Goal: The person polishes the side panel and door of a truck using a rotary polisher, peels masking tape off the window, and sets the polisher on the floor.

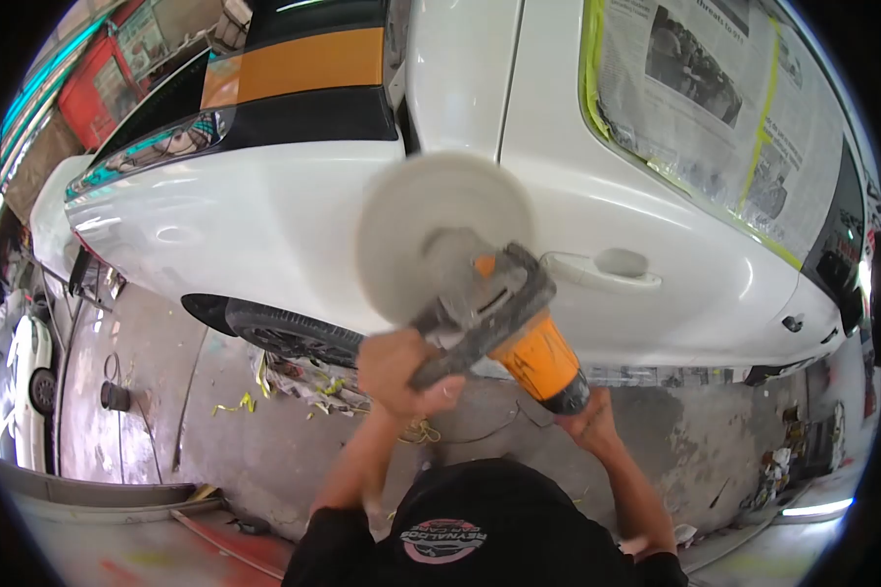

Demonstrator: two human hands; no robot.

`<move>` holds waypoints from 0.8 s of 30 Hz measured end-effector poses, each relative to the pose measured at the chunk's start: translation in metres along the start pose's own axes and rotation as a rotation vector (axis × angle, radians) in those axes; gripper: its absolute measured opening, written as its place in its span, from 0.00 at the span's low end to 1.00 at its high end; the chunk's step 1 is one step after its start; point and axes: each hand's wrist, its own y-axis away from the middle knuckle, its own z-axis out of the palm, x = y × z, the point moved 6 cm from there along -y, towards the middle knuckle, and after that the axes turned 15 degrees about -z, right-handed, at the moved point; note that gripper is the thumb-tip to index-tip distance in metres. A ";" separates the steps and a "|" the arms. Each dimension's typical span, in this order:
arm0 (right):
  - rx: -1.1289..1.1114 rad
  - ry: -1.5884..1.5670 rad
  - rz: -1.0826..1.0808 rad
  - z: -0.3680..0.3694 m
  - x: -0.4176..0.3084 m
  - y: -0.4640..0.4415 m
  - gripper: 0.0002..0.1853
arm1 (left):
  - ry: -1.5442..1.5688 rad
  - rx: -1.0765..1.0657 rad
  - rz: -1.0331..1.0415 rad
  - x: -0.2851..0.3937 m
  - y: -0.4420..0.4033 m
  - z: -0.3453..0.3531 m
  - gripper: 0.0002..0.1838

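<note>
An orange and black power polisher (533, 357) is held over the side of a white car (294, 215). Its round pale pad (392, 235) is blurred and lies over the panel left of the door handle (602, 274). My left hand (401, 372) is wrapped round the black side handle. My right hand (589, 421) grips the rear end of the orange body, its fingers partly hidden beneath it.
Newspaper (695, 88) edged with yellow-green tape covers the car window at the upper right. Below the car are a wheel (294, 333), crumpled masking scraps (313, 383) and a cord (421, 430) on the concrete floor. Another white car stands far left.
</note>
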 end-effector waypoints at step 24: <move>0.200 -0.433 0.056 0.183 0.022 0.000 0.24 | -0.021 -0.412 0.200 -0.047 -0.011 -0.041 0.24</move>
